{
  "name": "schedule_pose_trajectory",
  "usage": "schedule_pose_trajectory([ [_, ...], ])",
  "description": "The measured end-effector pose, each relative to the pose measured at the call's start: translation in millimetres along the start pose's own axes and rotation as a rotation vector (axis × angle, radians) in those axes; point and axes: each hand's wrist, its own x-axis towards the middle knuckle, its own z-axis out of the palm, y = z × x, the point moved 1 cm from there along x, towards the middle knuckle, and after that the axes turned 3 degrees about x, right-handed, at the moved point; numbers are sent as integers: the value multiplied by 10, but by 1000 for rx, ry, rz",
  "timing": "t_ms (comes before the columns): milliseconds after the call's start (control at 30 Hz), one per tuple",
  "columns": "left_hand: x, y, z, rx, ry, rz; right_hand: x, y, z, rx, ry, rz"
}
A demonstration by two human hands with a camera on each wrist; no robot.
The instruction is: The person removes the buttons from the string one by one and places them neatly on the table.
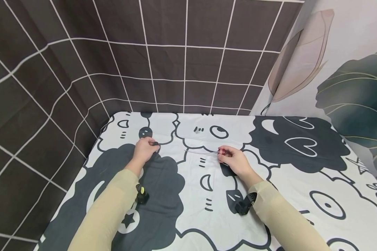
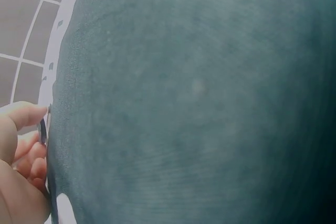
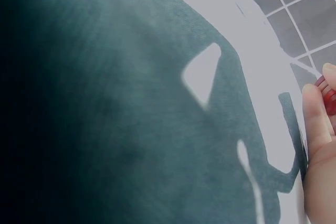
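Right fingers point(image 1: 230, 149) around red object point(image 1: 221, 151)

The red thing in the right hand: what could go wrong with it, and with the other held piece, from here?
The red thing sits at the fingertips of the right hand, so it might slip out. The thin pale piece reaching from it shows faintly over the white cloth and could be overlooked and snagged. The small dark thing pinched by the left hand might be hard to spot if dropped on the dark print.
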Motion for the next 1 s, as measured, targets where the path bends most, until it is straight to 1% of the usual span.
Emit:
schedule_pose_trajectory([
  [267, -13, 21, -30, 58, -21, 28, -1, 3, -3, 5, 2, -6],
  [467, -13, 5, -22, 74, -24, 46, 3, 19, 5, 4, -1, -15],
  [633, -26, 7, -30, 64, -15, 53, 1, 19, 8, -7, 1, -29],
  [767, -52, 36, -46, 55, -10, 48, -3, 8, 9, -11, -6, -32],
  [1000, -79, 87, -54, 44, 2, 58, -18, -15, 13, -8, -4, -33],
])
